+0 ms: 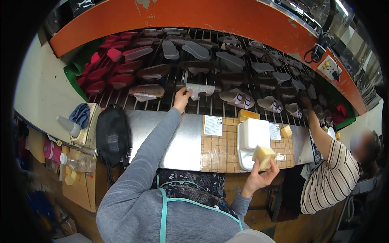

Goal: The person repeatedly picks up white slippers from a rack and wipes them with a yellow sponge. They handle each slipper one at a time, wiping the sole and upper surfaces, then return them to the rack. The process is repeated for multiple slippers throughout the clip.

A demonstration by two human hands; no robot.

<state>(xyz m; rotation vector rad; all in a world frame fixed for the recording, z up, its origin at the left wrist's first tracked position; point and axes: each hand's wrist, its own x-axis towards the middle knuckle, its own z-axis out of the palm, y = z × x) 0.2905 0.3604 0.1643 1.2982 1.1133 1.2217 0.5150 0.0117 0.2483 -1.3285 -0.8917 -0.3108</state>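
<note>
My left hand (182,99) reaches out to the rack of metal bars and pinches the near left edge of a sandal (200,90) with a shiny, pale patterned upper. A dark sole shows at both ends of that upper. In my right hand (261,177), a yellow sponge block (264,157) is held between thumb and fingers. It is just above the near right edge of a white plastic container (254,133) on a white tray. Another sponge block (248,115) lies behind the container.
Rows of grey soles (196,50) and pink soles (97,74) cover the rack, below an orange beam (182,16). A black bag (112,135) stands left on the metal ledge (184,143). On the right, a person in a striped shirt (330,182) reaches over the rack.
</note>
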